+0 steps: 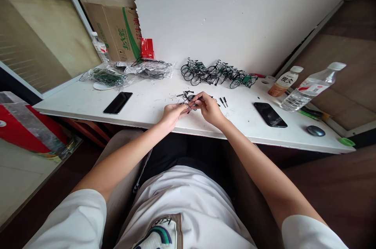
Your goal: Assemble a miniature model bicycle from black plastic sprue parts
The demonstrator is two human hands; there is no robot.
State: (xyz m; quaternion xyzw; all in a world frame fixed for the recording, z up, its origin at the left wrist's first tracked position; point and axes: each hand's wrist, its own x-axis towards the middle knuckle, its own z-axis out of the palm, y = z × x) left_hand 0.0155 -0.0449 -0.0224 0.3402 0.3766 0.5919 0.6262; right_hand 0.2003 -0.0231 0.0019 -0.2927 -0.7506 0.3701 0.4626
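Note:
Over the front of the white table [158, 102], my two hands meet around a small metallic model bicycle part [189, 107]. Fingers of my left hand [172, 115] are closed on it from the left. My right hand [210, 109] pinches at the same spot; whether it grips the part or something tiny and dark is hidden by the fingers. Just behind my hands lie loose black bicycle pieces [185, 95]. Two thin dark sticks [223, 102] rest beside my right hand. Several assembled green and black model bicycles [217, 72] stand at the back.
Plastic bags of parts [147, 69] lie back left, near a cardboard box [114, 31]. Phones lie left [118, 102] and right [270, 114]. A water bottle [313, 88], a brown drink bottle [284, 82] and a dark computer mouse [315, 130] are at the right.

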